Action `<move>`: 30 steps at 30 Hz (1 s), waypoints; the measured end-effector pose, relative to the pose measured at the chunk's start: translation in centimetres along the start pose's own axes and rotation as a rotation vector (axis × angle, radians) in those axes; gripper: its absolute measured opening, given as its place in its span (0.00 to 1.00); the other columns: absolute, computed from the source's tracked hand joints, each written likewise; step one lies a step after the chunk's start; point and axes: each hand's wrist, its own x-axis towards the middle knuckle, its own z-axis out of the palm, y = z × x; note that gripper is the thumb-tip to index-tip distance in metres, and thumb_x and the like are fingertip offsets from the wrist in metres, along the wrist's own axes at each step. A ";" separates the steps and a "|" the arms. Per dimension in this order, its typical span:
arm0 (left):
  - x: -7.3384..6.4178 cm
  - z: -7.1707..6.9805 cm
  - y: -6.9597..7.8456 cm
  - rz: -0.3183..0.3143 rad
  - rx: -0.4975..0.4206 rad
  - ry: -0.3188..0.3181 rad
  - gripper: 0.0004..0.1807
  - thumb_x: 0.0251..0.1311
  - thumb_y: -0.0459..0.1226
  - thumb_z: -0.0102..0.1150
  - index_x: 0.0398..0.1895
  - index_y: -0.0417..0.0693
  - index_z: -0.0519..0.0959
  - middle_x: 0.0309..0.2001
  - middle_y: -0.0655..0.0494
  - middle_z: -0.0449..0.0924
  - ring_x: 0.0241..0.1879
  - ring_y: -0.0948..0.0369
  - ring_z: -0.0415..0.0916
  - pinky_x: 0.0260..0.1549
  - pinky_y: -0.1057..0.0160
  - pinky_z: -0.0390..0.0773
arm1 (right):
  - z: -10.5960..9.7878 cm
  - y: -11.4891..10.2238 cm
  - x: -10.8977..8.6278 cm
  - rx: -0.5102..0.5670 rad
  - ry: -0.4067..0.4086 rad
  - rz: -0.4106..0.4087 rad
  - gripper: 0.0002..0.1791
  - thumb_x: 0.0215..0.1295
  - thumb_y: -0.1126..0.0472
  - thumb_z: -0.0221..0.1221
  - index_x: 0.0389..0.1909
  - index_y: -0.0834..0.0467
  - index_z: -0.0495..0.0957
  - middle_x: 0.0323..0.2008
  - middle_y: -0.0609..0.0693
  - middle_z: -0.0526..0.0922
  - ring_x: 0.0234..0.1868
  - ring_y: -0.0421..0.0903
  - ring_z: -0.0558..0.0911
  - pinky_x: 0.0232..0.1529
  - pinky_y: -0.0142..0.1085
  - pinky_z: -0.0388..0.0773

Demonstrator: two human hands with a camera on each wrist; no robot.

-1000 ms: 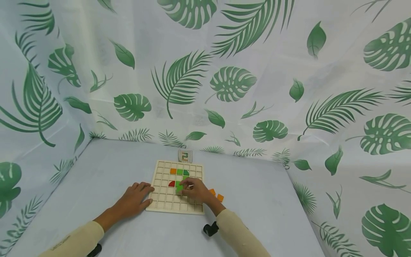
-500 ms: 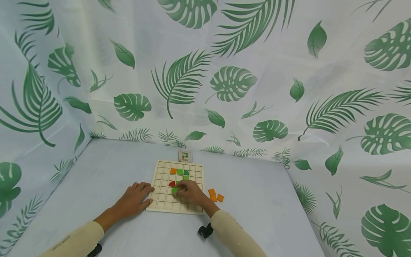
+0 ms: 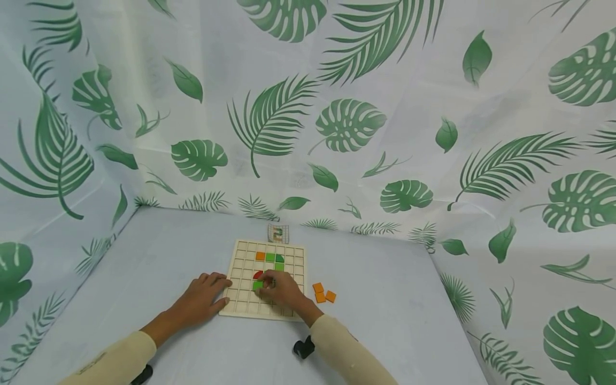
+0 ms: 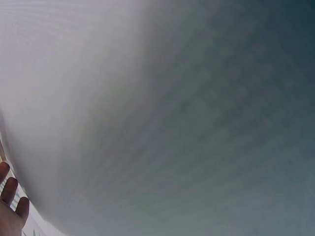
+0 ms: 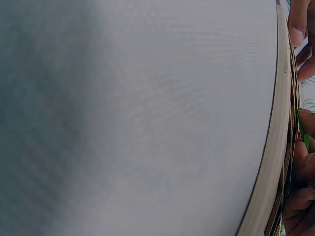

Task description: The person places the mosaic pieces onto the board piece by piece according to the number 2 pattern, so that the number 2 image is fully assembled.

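The wooden grid board [image 3: 240, 307] lies flat on the white table. My left hand [image 3: 202, 299] rests at its left edge, fingers spread and loosely bent. Over the middle of the board, my right hand [image 3: 284, 291] pinches a green tile [image 3: 258, 286] just below a red quarter-circle tile [image 3: 258, 275]; the right wrist view shows this green tile [image 5: 305, 136] tilted between thumb and fingers. Higher on the grid sit an orange square tile [image 3: 260, 256], a green square tile [image 3: 270, 257], a dark green rounded tile [image 3: 279, 258] and another green square [image 3: 279, 266]. The right hand hides some cells.
Three loose orange tiles [image 3: 320, 296] lie right of the board. Behind it is a small patterned card [image 3: 278, 233]. A black device [image 3: 303, 348] sits at the right wrist. Leaf-printed cloth walls [image 3: 289, 176] enclose the table at the back and sides.
My right hand has moved left across the board with the green tile, which is now under the red quarter-circle. The loose orange tiles have come into fuller view. The left hand stays put.
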 end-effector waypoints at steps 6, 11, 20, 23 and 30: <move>0.0 -0.2 0.2 0.000 -0.009 0.001 0.22 0.67 0.46 0.62 0.61 0.50 0.77 0.61 0.51 0.75 0.56 0.52 0.71 0.52 0.46 0.72 | 0.0 -0.3 0.0 -0.036 0.009 -0.003 0.13 0.62 0.53 0.70 0.46 0.52 0.84 0.30 0.36 0.78 0.30 0.31 0.73 0.34 0.27 0.72; 0.0 -0.2 0.2 0.001 -0.017 0.002 0.21 0.66 0.46 0.63 0.60 0.50 0.78 0.61 0.51 0.75 0.57 0.51 0.71 0.52 0.45 0.72 | 0.1 -0.4 -0.1 -0.052 0.012 -0.004 0.13 0.62 0.52 0.70 0.45 0.52 0.84 0.30 0.37 0.78 0.31 0.32 0.73 0.34 0.27 0.72; 0.0 -0.3 0.3 -0.008 -0.006 -0.005 0.22 0.67 0.46 0.62 0.61 0.50 0.77 0.61 0.51 0.75 0.56 0.52 0.71 0.51 0.46 0.73 | 0.3 -0.4 0.2 -0.075 0.015 -0.011 0.14 0.62 0.51 0.69 0.44 0.54 0.85 0.29 0.38 0.78 0.29 0.32 0.73 0.32 0.27 0.72; 0.0 -0.3 0.2 -0.010 -0.007 -0.007 0.22 0.67 0.46 0.62 0.61 0.50 0.77 0.61 0.51 0.75 0.56 0.52 0.71 0.51 0.46 0.73 | 0.2 -0.4 0.2 -0.066 0.016 -0.011 0.14 0.62 0.52 0.70 0.44 0.55 0.85 0.29 0.39 0.78 0.29 0.32 0.73 0.32 0.27 0.72; 0.0 0.0 0.1 -0.005 -0.005 -0.005 0.22 0.67 0.47 0.62 0.61 0.51 0.77 0.61 0.51 0.75 0.56 0.53 0.71 0.52 0.46 0.73 | 0.2 -0.5 0.2 -0.050 0.010 0.018 0.13 0.63 0.53 0.69 0.45 0.54 0.85 0.28 0.39 0.78 0.29 0.33 0.73 0.32 0.27 0.72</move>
